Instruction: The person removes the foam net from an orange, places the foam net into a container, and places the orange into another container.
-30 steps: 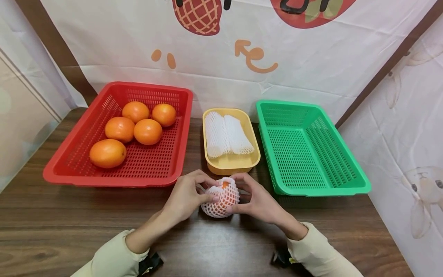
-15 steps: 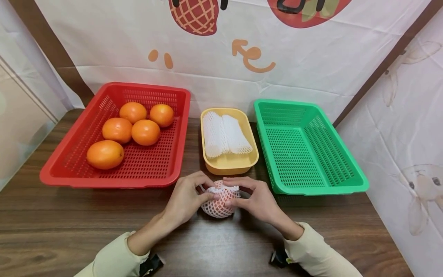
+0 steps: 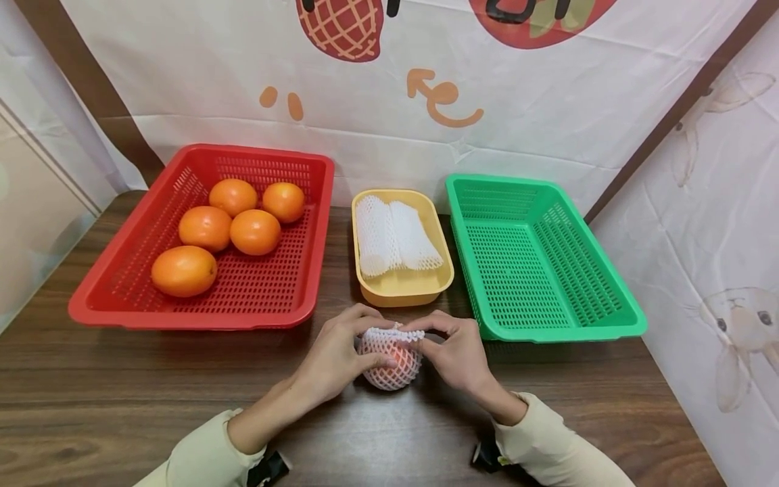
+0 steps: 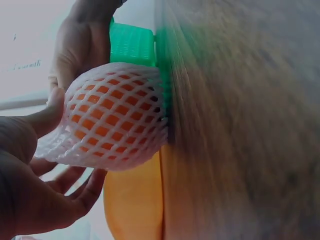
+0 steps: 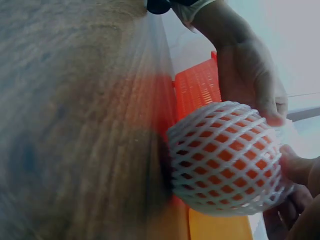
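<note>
An orange wrapped in white foam netting (image 3: 389, 361) rests on the wooden table (image 3: 122, 385), just in front of the yellow tray (image 3: 404, 292). My left hand (image 3: 337, 355) grips its left side, thumb across the front. My right hand (image 3: 455, 352) holds the right side and pinches the net's top edge. The left wrist view shows the netted orange (image 4: 112, 115) close up against the table; the right wrist view shows the same orange (image 5: 227, 157) with the net drawn over it.
A red basket (image 3: 122, 297) at the left holds several bare oranges (image 3: 207, 228). The yellow tray carries two rolled foam nets (image 3: 395, 237). A green basket (image 3: 608, 331) stands at the right. A printed cloth backdrop (image 3: 389, 88) hangs behind.
The net's open top has been drawn shut over the orange; the bare patch seen before is covered. Both hands have shifted slightly nearer with the fruit.
</note>
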{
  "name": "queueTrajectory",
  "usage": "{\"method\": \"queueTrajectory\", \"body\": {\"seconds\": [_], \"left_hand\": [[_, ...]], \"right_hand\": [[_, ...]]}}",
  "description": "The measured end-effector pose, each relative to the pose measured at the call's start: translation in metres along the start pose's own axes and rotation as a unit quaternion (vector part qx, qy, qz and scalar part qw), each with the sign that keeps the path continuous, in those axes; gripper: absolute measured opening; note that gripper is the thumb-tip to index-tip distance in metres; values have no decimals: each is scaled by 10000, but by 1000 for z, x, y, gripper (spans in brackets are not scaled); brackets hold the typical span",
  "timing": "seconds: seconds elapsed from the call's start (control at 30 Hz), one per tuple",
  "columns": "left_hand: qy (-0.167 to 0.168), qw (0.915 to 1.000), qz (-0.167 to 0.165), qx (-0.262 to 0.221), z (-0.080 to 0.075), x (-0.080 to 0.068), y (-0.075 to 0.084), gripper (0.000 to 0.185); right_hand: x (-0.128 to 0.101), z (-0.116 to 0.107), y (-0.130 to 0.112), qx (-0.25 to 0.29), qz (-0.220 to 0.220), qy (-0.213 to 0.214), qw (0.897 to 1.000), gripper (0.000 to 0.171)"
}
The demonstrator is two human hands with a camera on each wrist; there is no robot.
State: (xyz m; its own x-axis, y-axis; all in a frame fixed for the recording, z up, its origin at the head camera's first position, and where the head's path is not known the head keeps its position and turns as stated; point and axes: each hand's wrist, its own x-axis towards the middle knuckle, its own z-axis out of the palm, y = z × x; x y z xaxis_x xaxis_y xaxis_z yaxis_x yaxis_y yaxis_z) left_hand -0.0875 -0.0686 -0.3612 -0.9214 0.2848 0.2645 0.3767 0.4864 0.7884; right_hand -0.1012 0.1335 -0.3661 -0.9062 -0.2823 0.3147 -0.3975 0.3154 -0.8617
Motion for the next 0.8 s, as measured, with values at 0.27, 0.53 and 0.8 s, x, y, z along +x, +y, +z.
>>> {"method": "queueTrajectory", "body": {"seconds": [0.27,0.53,0.8], "left_hand": [[475,9982,351,-64,-1,0,-4,19],[1180,9864,1131,-189,2,-1,-10,23],[1101,9887,1002,-200,3,-2,-7,24]], "right_hand": [[2,0,-3,692,18,-673,9953,24],[3,-1,12,366,247,-1143,9925,33],[1,2,-2,286,-12,-354,9990,13]]}}
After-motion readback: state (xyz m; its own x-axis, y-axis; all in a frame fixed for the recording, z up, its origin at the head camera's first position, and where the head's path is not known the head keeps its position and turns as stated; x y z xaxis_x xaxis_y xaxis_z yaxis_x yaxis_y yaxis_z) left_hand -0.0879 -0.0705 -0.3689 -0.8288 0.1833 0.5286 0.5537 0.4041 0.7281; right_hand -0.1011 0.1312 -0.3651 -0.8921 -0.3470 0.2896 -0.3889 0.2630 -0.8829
